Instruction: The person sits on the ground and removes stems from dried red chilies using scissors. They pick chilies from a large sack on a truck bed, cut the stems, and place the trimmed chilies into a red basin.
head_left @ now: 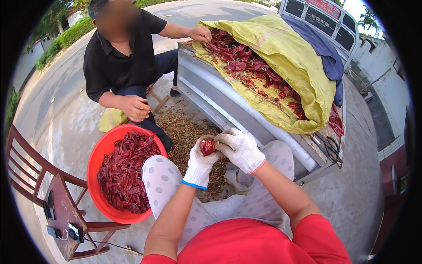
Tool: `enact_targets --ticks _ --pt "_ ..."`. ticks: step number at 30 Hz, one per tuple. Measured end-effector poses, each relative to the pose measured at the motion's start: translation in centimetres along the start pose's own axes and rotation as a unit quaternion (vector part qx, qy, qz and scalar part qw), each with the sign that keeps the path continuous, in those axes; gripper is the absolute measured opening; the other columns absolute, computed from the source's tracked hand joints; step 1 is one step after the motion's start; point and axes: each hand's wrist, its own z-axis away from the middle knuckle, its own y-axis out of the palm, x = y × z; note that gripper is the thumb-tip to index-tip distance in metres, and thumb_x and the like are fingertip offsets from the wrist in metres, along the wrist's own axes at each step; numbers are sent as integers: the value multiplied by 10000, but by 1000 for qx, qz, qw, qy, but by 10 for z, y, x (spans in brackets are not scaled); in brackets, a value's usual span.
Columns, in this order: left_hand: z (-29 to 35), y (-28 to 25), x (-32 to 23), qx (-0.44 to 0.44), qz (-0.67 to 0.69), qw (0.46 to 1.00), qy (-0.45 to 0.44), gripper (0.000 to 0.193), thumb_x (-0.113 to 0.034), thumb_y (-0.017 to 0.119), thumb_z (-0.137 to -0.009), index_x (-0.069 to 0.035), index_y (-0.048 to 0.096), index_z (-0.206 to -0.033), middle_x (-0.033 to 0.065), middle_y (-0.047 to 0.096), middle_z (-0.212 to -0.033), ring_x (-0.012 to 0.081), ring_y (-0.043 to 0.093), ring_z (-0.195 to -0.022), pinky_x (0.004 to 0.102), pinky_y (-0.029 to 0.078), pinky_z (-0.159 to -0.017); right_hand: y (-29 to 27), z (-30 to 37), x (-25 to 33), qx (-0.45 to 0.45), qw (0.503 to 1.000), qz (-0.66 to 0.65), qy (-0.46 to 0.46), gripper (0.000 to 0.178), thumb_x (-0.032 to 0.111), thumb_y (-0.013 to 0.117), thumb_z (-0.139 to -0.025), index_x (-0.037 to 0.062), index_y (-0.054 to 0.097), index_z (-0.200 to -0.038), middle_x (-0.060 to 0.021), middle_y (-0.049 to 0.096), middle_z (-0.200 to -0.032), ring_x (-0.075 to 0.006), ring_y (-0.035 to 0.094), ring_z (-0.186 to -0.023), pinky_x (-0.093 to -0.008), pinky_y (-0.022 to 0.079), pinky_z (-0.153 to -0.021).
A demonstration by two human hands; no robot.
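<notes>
In white knit gloves, both my hands meet above my lap. My left hand (201, 161), with a blue cuff, is closed around a dried red chili pepper (207, 147). My right hand (240, 149) pinches at the pepper's right end; its fingertips partly hide that end. Below my hands, a litter of stems and scraps (189, 134) covers the ground. To my left stands a red plastic basin (93, 176) heaped with dried red peppers (123, 174). Ahead to the right, a yellow woven sack (303, 66) lies open on a truck bed, spilling more dried peppers (246, 66).
A person in black (127, 66) sits across from me, one hand at the sack's mouth, the other above the basin. The metal truck side (246, 119) runs close on my right, with black-handled scissors (330, 148) on its corner. A wooden chair (59, 198) holding small devices stands left.
</notes>
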Motion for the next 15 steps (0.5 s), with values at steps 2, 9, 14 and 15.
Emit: enact_targets --ticks 2,9,14,15 --pt "2 -4 2 17 -52 998 4 554 19 815 -670 -37 576 -1167 46 650 -1062 130 633 -964 290 536 -868 1 -2 4 7 1000 16 -11 177 221 628 -845 117 703 -967 -85 663 -982 -287 656 -873 -390 542 -745" --pt "7 -5 -14 71 -19 991 -108 426 -55 792 -716 -20 606 -1098 32 671 -910 115 635 -837 279 531 -780 -3 0 6 31 999 42 3 153 183 618 -843 88 705 -925 -103 659 -887 -258 651 -800 -377 536 -701" --pt "10 -3 -15 87 -66 991 -72 345 -24 751 -769 -16 628 -1092 47 686 -925 123 655 -841 287 542 -772 -6 -2 16 6 910 -292 295 160 191 585 -908 60 675 -905 -72 619 -720 -157 589 -586 -311 480 -550" --pt "11 -3 -16 88 -75 992 -60 339 -30 751 -770 -10 630 -1087 47 688 -924 120 654 -835 283 540 -770 -8 -4 20 9 859 -364 359 170 203 587 -917 63 661 -856 -60 603 -683 -157 574 -555 -300 454 -513"
